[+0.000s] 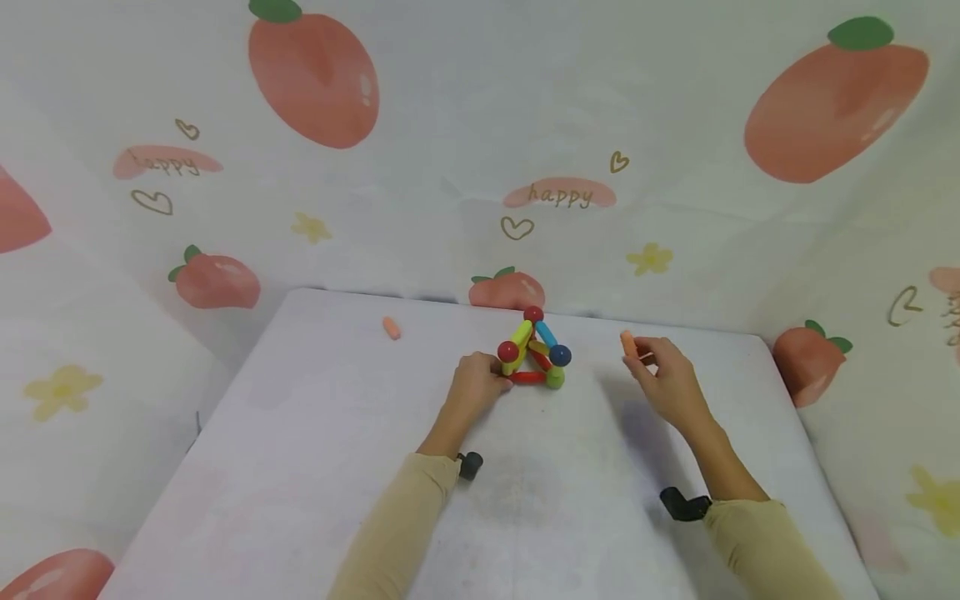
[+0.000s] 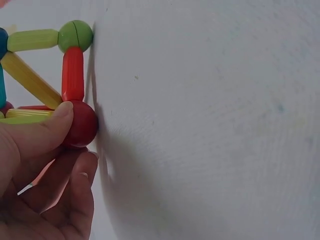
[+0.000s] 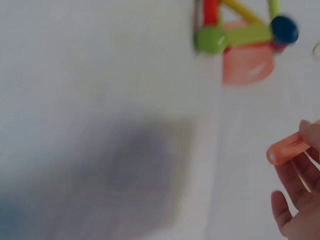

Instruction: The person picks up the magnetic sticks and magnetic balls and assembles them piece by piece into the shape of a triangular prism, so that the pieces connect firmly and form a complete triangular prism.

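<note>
A small frame of coloured rods and balls (image 1: 529, 377) stands near the back of the table. My left hand (image 1: 477, 385) holds it by a dark red ball (image 2: 84, 125) at its lower left corner, thumb on one side and fingertips on the other. From that ball a red rod (image 2: 73, 75) runs to a green ball (image 2: 76, 36). To the right of the frame, raised above the table, my right hand (image 1: 666, 379) pinches an orange rod (image 3: 287, 149) between thumb and fingers. A blue ball (image 1: 559, 356) marks the frame's right upper corner.
Another orange rod (image 1: 392, 327) lies at the back left of the white table (image 1: 300, 483). Behind the table hangs a fruit-patterned cloth (image 1: 420, 192). A black wrist device (image 1: 684, 505) sits by the right sleeve.
</note>
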